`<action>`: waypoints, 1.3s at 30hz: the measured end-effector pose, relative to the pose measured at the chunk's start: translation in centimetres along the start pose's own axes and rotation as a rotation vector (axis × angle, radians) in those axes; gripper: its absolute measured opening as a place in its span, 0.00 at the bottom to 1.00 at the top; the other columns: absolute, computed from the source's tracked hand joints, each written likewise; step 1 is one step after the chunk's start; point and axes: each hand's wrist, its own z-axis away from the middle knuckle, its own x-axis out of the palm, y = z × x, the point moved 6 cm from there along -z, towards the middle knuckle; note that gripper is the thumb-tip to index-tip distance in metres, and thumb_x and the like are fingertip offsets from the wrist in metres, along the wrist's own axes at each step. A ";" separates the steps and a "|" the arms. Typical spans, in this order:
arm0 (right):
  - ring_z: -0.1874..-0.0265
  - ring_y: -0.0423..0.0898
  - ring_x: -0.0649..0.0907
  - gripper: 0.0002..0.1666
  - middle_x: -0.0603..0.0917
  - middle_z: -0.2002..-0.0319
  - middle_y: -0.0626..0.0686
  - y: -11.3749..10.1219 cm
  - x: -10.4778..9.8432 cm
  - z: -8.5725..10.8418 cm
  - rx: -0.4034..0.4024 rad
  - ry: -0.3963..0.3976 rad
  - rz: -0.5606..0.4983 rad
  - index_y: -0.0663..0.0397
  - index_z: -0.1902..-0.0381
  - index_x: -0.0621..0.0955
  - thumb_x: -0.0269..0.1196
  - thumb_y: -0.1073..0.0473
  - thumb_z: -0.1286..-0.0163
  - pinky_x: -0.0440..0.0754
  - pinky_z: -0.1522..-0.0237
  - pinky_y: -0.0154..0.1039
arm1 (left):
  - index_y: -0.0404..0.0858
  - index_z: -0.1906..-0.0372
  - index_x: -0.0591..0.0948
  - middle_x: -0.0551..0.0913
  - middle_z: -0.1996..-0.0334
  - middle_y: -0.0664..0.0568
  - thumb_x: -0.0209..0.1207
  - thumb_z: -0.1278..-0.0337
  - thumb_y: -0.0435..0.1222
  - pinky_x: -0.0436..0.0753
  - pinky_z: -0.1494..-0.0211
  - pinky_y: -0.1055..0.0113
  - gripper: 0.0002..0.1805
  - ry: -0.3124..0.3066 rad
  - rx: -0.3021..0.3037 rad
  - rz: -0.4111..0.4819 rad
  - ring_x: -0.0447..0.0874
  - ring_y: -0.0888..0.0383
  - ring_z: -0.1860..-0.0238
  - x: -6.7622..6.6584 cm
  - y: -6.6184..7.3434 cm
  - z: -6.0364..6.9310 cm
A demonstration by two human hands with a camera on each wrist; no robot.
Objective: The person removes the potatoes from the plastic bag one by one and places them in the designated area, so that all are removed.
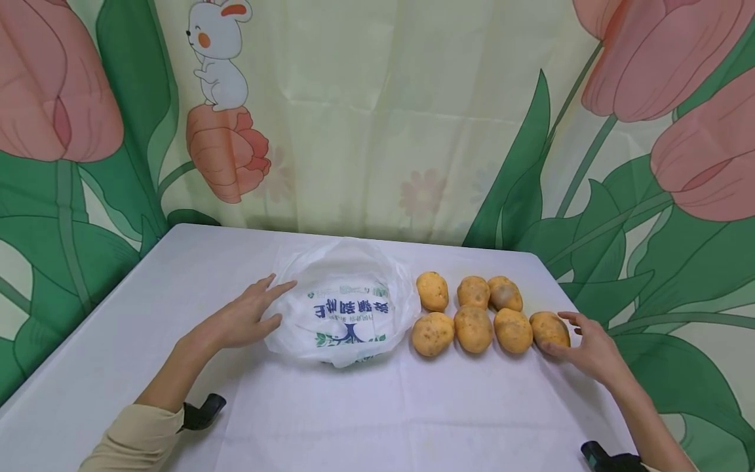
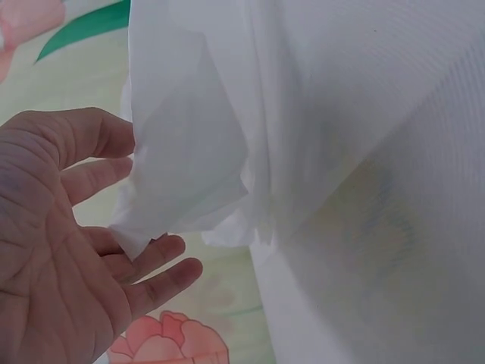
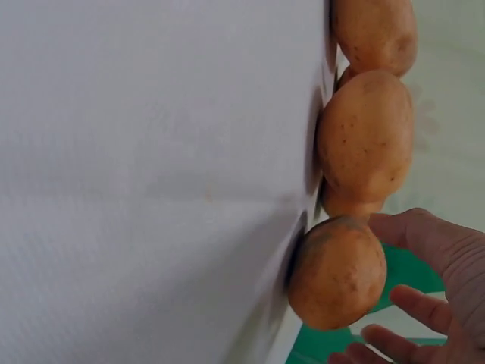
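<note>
A white plastic bag [image 1: 348, 314] with blue and green print lies spread on the table in the head view. At its left edge my left hand [image 1: 253, 314] has its fingers apart. In the left wrist view, the fingertips touch or lie behind the thin edge of the bag [image 2: 189, 144]. To the right of the bag several potatoes sit in two rows. My right hand [image 1: 590, 347] is at the rightmost potato [image 1: 550, 330]. In the right wrist view, the thumb touches this potato [image 3: 339, 273], while the other fingers stand slightly apart from it, loosely bent.
A white cloth covers the table [image 1: 330, 419]. Other potatoes [image 1: 474, 329] stand close together between the bag and my right hand. Behind the table hangs a curtain [image 1: 377, 118] printed with tulips and a rabbit. A black wrist device [image 1: 203, 412] sits on my left forearm.
</note>
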 end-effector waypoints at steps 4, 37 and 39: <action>0.45 0.74 0.70 0.40 0.69 0.40 0.78 -1.8 -0.5 0.6 -0.019 0.101 -0.001 0.71 0.34 0.69 0.70 0.52 0.33 0.75 0.53 0.71 | 0.37 0.23 0.65 0.56 0.25 0.25 0.57 0.32 0.34 0.65 0.31 0.28 0.34 0.043 0.024 -0.019 0.54 0.26 0.25 -0.1 0.1 0.0; 0.72 0.41 0.78 0.06 0.79 0.75 0.43 -20.8 4.7 2.4 -0.345 0.188 -0.300 0.51 0.70 0.82 0.69 0.62 0.32 0.81 0.69 0.32 | 0.34 0.25 0.68 0.65 0.26 0.35 0.56 0.27 0.42 0.68 0.28 0.38 0.31 0.173 0.130 -0.014 0.63 0.36 0.26 1.3 3.5 -0.4; 0.73 0.41 0.77 0.08 0.79 0.75 0.43 -21.6 5.3 2.1 -0.372 0.173 -0.316 0.51 0.71 0.82 0.69 0.62 0.32 0.80 0.70 0.32 | 0.34 0.25 0.67 0.65 0.26 0.35 0.56 0.27 0.42 0.69 0.28 0.39 0.31 0.175 0.143 -0.009 0.64 0.37 0.26 1.5 3.8 -0.4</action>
